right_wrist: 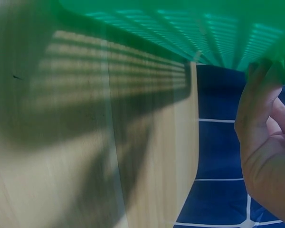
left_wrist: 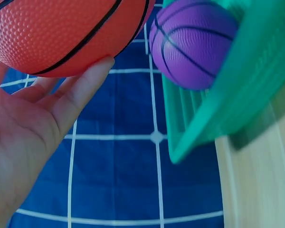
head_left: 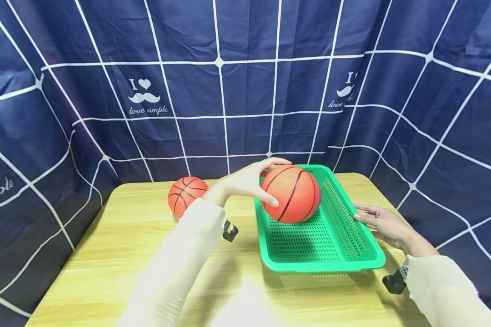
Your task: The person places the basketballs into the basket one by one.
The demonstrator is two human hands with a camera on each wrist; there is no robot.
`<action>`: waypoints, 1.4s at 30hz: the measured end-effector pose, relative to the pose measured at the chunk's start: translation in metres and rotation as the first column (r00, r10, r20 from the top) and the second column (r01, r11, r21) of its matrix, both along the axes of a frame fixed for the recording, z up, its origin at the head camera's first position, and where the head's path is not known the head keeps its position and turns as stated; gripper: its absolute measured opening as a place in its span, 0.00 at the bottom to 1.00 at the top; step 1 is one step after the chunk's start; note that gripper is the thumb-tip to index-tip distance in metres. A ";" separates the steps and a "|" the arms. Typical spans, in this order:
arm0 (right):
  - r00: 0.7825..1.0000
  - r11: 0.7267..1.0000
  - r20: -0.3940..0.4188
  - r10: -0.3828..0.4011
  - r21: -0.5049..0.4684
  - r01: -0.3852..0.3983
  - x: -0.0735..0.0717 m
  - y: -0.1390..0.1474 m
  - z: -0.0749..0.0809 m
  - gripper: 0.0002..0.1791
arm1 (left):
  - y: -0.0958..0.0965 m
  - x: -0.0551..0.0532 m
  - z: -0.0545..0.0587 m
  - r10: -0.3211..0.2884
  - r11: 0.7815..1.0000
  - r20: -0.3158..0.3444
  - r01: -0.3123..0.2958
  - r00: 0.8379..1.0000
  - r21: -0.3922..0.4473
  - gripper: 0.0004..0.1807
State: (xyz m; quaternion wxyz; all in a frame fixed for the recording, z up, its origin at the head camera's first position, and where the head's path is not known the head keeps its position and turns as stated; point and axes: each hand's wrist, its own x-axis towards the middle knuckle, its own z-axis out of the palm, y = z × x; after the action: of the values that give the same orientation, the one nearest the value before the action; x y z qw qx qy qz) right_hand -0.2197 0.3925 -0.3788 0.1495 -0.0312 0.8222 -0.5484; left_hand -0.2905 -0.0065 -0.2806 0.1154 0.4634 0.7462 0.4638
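Observation:
My left hand (head_left: 249, 180) holds an orange basketball (head_left: 292, 193) above a green slotted basket (head_left: 323, 269), thumb and fingers spread around it. In the left wrist view, part of this ball is cut off by the top edge, and a purple ball (left_wrist: 192, 45) lies in the basket; the orange ball mostly hides it from the head view. My right hand (head_left: 386, 225) is at the basket's right side, its extended fingertips touching the rim. In the right wrist view, the right hand (right_wrist: 268, 142) reaches the green plastic, with the fingertips partly hidden in shade.
Another orange basketball (head_left: 186, 195) lies on the wooden table (head_left: 118, 227), left of the basket and partly behind the left forearm. A dark blue curtain (head_left: 245, 91) with white lines surrounds the table's back and sides.

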 end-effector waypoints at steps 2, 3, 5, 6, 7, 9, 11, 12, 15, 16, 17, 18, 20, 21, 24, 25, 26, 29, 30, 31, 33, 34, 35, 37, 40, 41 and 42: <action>1.000 1.000 -0.002 0.000 0.007 0.000 0.000 0.000 0.000 0.39 | 0.010 0.000 0.000 -0.008 1.000 0.001 0.008 1.000 -0.003 0.48; 1.000 1.000 -0.003 0.000 0.007 0.000 0.000 0.000 0.000 0.39 | 0.015 0.001 -0.001 -0.011 1.000 0.009 0.011 1.000 -0.006 0.48; 1.000 1.000 -0.007 0.002 0.003 -0.002 0.001 0.000 -0.001 0.38 | 0.024 0.001 -0.002 -0.015 1.000 0.034 0.016 0.999 -0.010 0.47; 1.000 1.000 -0.008 0.002 -0.002 -0.002 0.001 0.000 -0.001 0.38 | 0.028 0.002 -0.003 -0.011 1.000 0.043 0.012 0.999 -0.017 0.47; 1.000 1.000 -0.011 0.004 -0.008 -0.004 0.001 -0.001 -0.002 0.38 | 0.033 0.002 -0.004 -0.010 1.000 0.058 0.011 0.998 -0.021 0.47; 1.000 1.000 -0.014 0.007 -0.018 -0.008 0.001 0.000 -0.002 0.37 | 0.042 0.003 -0.006 -0.009 0.999 0.086 0.011 0.996 -0.030 0.47; 1.000 0.999 -0.014 0.006 -0.035 -0.006 0.000 0.000 -0.003 0.37 | 0.051 0.003 -0.008 -0.010 0.999 0.103 0.014 0.995 -0.035 0.47; 1.000 0.999 -0.016 0.006 -0.035 -0.006 0.000 0.000 -0.003 0.37 | 0.056 0.004 -0.010 -0.014 0.999 0.111 0.018 0.994 -0.038 0.47; 1.000 0.999 -0.020 0.007 -0.036 -0.007 0.000 0.000 -0.003 0.36 | 0.069 0.004 -0.015 -0.021 0.998 0.118 0.028 0.993 -0.054 0.47; 1.000 1.000 -0.023 0.004 -0.031 -0.004 0.000 0.000 -0.003 0.36 | 0.073 0.004 -0.016 -0.023 0.998 0.120 0.030 0.992 -0.060 0.47; 1.000 1.000 -0.027 0.007 -0.020 -0.007 0.000 0.001 -0.004 0.36 | 0.077 0.004 -0.018 -0.022 0.997 0.121 0.030 0.992 -0.070 0.47; 1.000 1.000 -0.027 0.005 -0.015 -0.006 0.000 0.001 -0.004 0.37 | 0.081 0.004 -0.019 -0.019 0.996 0.114 0.029 0.993 -0.083 0.47; 1.000 1.000 -0.027 0.003 -0.011 -0.003 -0.001 0.002 -0.005 0.37 | 0.089 0.004 -0.022 -0.019 0.995 0.119 0.031 0.993 -0.100 0.47; 1.000 1.000 -0.026 0.001 -0.009 -0.001 -0.001 0.002 -0.005 0.38 | 0.092 0.004 -0.024 -0.019 0.994 0.124 0.033 0.992 -0.108 0.46; 1.000 1.000 -0.028 0.000 -0.004 -0.001 -0.001 0.003 -0.005 0.38 | 0.101 0.004 -0.029 -0.017 0.991 0.151 0.036 0.988 -0.131 0.46; 1.000 1.000 -0.029 0.002 -0.005 -0.002 -0.001 0.003 -0.005 0.39 | 0.104 0.003 -0.031 -0.013 0.990 0.159 0.036 0.987 -0.138 0.46; 1.000 1.000 -0.029 0.000 -0.008 0.000 -0.001 0.002 -0.005 0.39 | 0.106 0.003 -0.033 -0.006 0.988 0.161 0.030 0.987 -0.150 0.46; 1.000 0.999 -0.023 0.004 -0.045 -0.005 -0.001 0.002 -0.004 0.37 | 0.110 0.003 -0.039 0.015 0.981 0.154 0.015 0.988 -0.193 0.47; 1.000 0.998 -0.017 0.001 -0.068 -0.002 -0.001 0.002 -0.004 0.36 | 0.111 0.002 -0.042 0.020 0.978 0.151 0.012 0.988 -0.208 0.47; 1.000 0.997 -0.012 -0.001 -0.080 0.000 -0.001 0.002 -0.004 0.36 | 0.112 0.002 -0.044 0.025 0.975 0.152 0.009 0.988 -0.223 0.47; 1.000 0.995 -0.007 0.000 -0.098 -0.001 0.000 0.001 -0.003 0.36 | 0.114 0.002 -0.048 0.029 0.968 0.156 0.011 0.987 -0.252 0.46; 1.000 0.994 -0.003 0.000 -0.106 0.000 0.000 0.001 -0.003 0.36 | 0.114 0.002 -0.050 0.027 0.964 0.161 0.017 0.987 -0.264 0.46; 1.000 0.994 -0.002 0.001 -0.105 -0.001 0.000 0.001 -0.003 0.36 | 0.115 0.002 -0.051 0.025 0.961 0.168 0.023 0.985 -0.274 0.46; 1.000 0.996 -0.003 0.001 -0.085 -0.001 0.000 0.001 -0.002 0.38 | 0.116 0.001 -0.055 0.020 0.954 0.171 0.032 0.985 -0.298 0.46; 1.000 0.997 -0.004 0.001 -0.077 -0.001 0.000 0.002 -0.002 0.38 | 0.118 0.003 -0.058 0.013 0.942 0.174 0.047 0.985 -0.334 0.45; 1.000 0.997 -0.004 0.002 -0.074 -0.002 0.000 0.002 -0.002 0.38 | 0.119 0.003 -0.059 0.015 0.937 0.176 0.048 0.984 -0.347 0.45; 1.000 0.997 -0.004 0.002 -0.073 -0.002 0.000 0.002 -0.003 0.38 | 0.120 0.004 -0.060 0.015 0.932 0.176 0.050 0.984 -0.359 0.44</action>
State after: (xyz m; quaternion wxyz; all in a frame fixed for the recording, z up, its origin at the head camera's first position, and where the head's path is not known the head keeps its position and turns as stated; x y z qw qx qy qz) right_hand -0.2200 0.3944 -0.3817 0.1470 -0.0385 0.8018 -0.5780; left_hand -0.2865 0.1136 -0.3402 0.2682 0.3980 0.8016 0.3566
